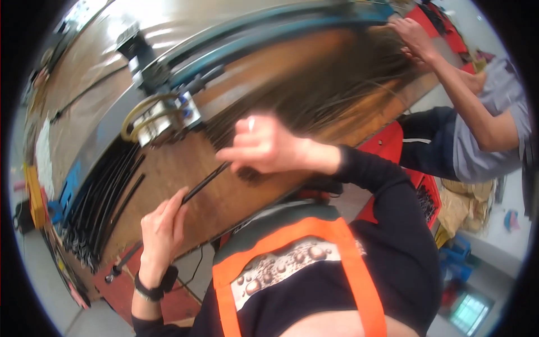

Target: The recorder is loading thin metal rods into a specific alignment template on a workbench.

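My left hand (pixel 163 229) is closed around a long, thin black tube (pixel 205 184), which slants up from the lower left. A metal fitting (pixel 112 276) shows at its lower end, past my wrist. At the tube's upper end, my right hand (pixel 264 147) has its fingers curled in and appears to pinch it; motion blur hides the exact grip. Left of my hands lies a row of black tubes (pixel 109 196) with metal ends bunched together. Just beyond my right hand, a small machine head (pixel 165 121) with a looped yellowish hose stands over the wooden bench (pixel 163 168).
A large bundle of thin dark strands (pixel 320 84) stretches across the bench to the right. There a co-worker's hands (pixel 412 42) reach over its far end. Blue rails (pixel 241 42) run behind. Red bins (pixel 424 194) stand below the bench's right side.
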Demonstrator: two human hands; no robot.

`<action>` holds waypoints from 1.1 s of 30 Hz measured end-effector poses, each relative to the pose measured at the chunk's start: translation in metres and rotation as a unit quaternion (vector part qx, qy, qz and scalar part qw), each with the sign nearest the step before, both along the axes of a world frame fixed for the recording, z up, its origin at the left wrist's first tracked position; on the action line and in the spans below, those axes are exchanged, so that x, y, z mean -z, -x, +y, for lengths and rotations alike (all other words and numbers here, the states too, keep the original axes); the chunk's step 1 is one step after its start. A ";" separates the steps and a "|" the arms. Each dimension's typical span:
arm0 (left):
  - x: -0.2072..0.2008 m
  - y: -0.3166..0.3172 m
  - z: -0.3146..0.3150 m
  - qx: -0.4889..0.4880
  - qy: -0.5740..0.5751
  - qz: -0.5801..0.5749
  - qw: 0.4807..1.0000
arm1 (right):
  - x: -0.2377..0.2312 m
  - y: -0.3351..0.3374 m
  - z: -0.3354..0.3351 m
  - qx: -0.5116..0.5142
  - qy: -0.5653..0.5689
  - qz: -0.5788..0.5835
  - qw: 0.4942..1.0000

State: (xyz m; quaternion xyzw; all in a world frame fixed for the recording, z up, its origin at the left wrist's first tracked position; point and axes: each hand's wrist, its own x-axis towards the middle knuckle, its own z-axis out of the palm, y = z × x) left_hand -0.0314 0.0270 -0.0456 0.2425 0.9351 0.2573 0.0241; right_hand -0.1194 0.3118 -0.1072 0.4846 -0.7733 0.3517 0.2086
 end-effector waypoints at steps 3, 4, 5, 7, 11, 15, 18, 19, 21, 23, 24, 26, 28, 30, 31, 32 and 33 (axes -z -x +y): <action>-0.023 0.007 0.011 -0.027 -0.039 -0.153 0.987 | 0.003 0.002 0.001 -0.017 0.025 0.048 0.998; -0.028 0.009 0.014 -0.031 -0.021 -0.174 0.984 | 0.004 0.004 0.000 -0.019 0.039 0.067 0.997; -0.032 0.012 0.018 -0.034 -0.002 -0.194 0.980 | 0.004 0.007 0.000 -0.023 0.054 0.086 0.995; -0.039 0.025 0.026 -0.028 0.013 -0.206 0.978 | 0.003 0.009 -0.004 -0.015 0.041 0.094 0.995; -0.060 0.053 0.032 0.029 0.052 -0.051 0.997 | -0.015 0.038 0.023 0.025 0.048 0.108 0.993; -0.086 0.087 0.040 0.026 0.115 0.102 0.988 | -0.005 0.083 0.094 0.298 0.010 -0.036 0.954; -0.089 0.112 0.057 0.035 0.145 0.137 0.979 | -0.025 0.092 0.085 0.212 0.015 0.010 0.977; -0.086 0.119 0.062 0.051 0.139 0.146 0.978 | -0.032 0.094 0.084 0.172 0.015 0.036 0.984; -0.080 0.132 0.072 0.082 0.127 0.163 0.975 | -0.025 0.105 0.112 0.243 -0.039 0.018 0.969; -0.080 0.140 0.086 0.091 0.131 0.162 0.974 | -0.032 0.111 0.129 0.364 -0.148 -0.038 0.919; -0.080 0.143 0.093 0.099 0.132 0.162 0.973 | -0.032 0.111 0.129 0.364 -0.146 -0.039 0.919; -0.078 0.148 0.099 0.108 0.134 0.161 0.972 | -0.033 0.112 0.124 0.250 -0.040 0.008 0.967; -0.078 0.161 0.100 0.109 0.134 0.173 0.970 | -0.037 0.116 0.129 0.193 0.014 0.039 0.980; -0.077 0.167 0.103 0.110 0.133 0.183 0.968 | -0.034 0.123 0.151 0.334 -0.112 -0.048 0.935; -0.077 0.167 0.106 0.117 0.134 0.176 0.968 | -0.034 0.125 0.158 0.399 -0.173 -0.090 0.896; -0.077 0.164 0.113 0.126 0.132 0.168 0.969 | -0.034 0.124 0.158 0.402 -0.175 -0.088 0.894; -0.075 0.162 0.117 0.135 0.130 0.159 0.969 | -0.034 0.123 0.151 0.346 -0.098 -0.016 0.933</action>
